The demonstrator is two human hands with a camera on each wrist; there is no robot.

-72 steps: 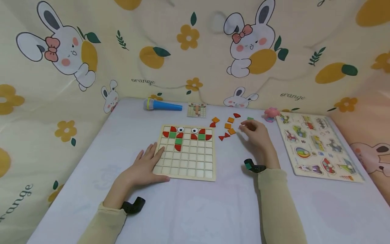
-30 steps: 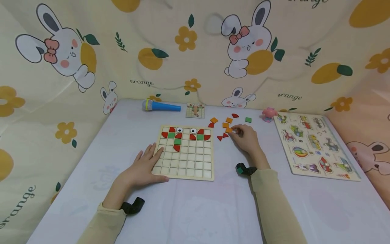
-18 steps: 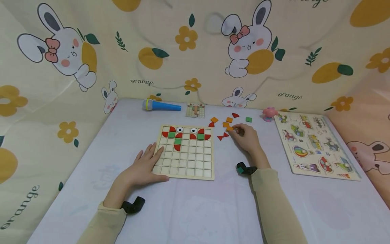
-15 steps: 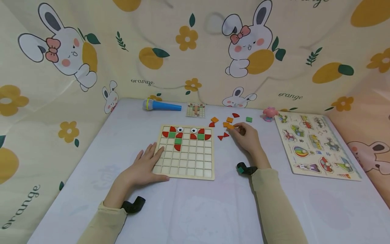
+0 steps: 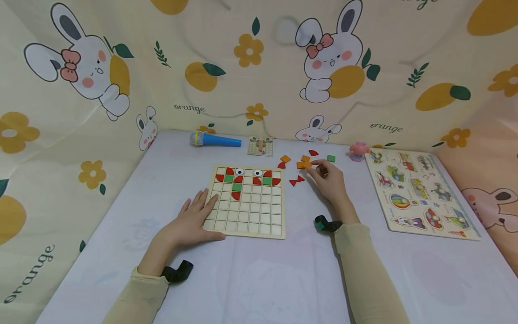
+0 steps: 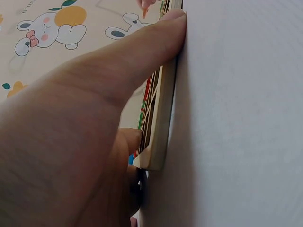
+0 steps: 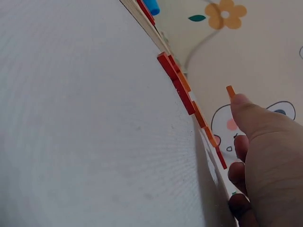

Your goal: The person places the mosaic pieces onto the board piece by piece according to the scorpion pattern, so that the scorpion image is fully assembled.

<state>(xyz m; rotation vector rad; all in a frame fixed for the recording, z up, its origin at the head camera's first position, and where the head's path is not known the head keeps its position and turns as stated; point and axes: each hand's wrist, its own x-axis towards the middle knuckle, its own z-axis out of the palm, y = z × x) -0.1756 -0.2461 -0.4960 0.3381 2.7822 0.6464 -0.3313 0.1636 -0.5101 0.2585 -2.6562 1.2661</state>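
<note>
My right hand (image 5: 328,177) pinches an orange square tile (image 7: 230,91) between thumb and finger, raised off the table in the right wrist view. In the head view this tile overlaps another orange tile (image 5: 300,165). My left hand (image 5: 193,220) lies spread at the left edge of a wooden grid board (image 5: 259,236), its thumb (image 6: 168,30) along the near side. Red quarter-round tiles (image 5: 236,196), green squares (image 5: 237,187) and two eye tiles (image 5: 258,173) sit in the board's upper cells. Red triangle tiles (image 5: 300,179) lie between the board and my right hand.
A small pattern card (image 5: 261,146) and a blue toy microphone (image 5: 218,139) lie behind the board. To the right are a green tile (image 5: 331,158), a pink toy figure (image 5: 359,151) and a picture puzzle board (image 5: 421,193). A printed cloth (image 5: 275,81) hangs behind the table.
My right hand has come left from beside the green tile, pinched the nearest orange tile and moved it slightly away from me. My left hand stays on the board.
</note>
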